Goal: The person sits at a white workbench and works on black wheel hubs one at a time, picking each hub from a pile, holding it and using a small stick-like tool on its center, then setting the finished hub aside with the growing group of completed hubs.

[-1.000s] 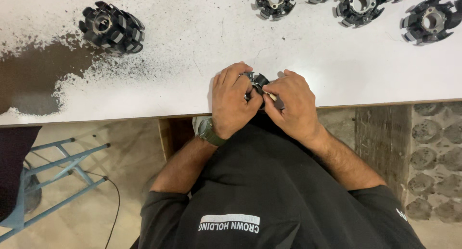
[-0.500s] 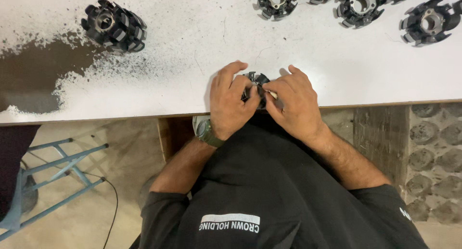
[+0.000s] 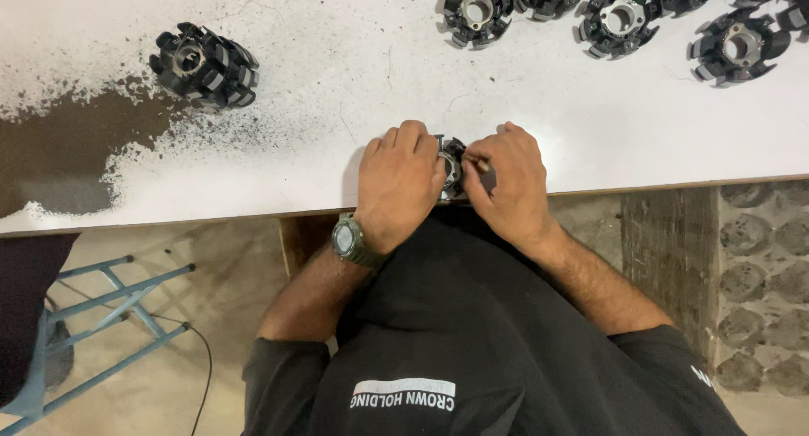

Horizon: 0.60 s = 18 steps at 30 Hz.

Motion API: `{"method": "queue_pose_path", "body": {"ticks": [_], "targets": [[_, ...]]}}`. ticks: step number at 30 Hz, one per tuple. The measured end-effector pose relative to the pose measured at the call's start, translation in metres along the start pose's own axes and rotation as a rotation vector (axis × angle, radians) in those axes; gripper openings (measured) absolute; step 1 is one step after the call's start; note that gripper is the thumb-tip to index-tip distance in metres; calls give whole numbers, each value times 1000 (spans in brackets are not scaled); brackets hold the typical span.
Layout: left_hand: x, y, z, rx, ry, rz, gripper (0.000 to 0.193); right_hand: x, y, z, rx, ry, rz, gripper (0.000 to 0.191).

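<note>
Little has changed: both hands stay at the desk (image 3: 253, 183) edge, left hand (image 3: 400, 179) and right hand (image 3: 506, 183) gripping the black part (image 3: 452, 162) (mostly hidden) between them.

White table (image 3: 354, 74), top scuffed and cracked, paint worn through to a dark brown patch (image 3: 59, 149) at the left, black specks scattered around its edge. Wooden front edge showing along the near side. One black toothed rotor part (image 3: 205, 65) lying alone at upper left, just above the worn patch. Row of similar black toothed parts (image 3: 622, 19) along the far right edge, close together, some cut off by the frame. A further small black part (image 3: 452, 165) at the near edge, mostly covered by both hands, left hand (image 3: 400, 183) and right hand (image 3: 510, 187) resting on the top there.
</note>
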State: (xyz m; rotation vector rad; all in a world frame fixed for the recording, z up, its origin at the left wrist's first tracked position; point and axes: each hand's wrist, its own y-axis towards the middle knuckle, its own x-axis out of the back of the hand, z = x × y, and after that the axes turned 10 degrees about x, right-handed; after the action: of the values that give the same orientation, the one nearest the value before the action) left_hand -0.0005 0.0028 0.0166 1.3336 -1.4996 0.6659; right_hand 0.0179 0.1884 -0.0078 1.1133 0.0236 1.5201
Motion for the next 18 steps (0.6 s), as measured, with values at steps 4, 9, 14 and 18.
{"method": "queue_pose_path", "body": {"ticks": [4,9,14,18], "targets": [[2,-3,2,23,-110,-23,20,2,1,-2,21,-5,-25,21],[2,-5,9,-65,-187,-83,19,3,1,-5,19,27,-33,20],[3,-4,16,-36,-287,-103,12,3,2,-6,10,26,-21,20],[8,0,19,-119,-204,-75,15,2,2,-8,40,10,-19,22]]}}
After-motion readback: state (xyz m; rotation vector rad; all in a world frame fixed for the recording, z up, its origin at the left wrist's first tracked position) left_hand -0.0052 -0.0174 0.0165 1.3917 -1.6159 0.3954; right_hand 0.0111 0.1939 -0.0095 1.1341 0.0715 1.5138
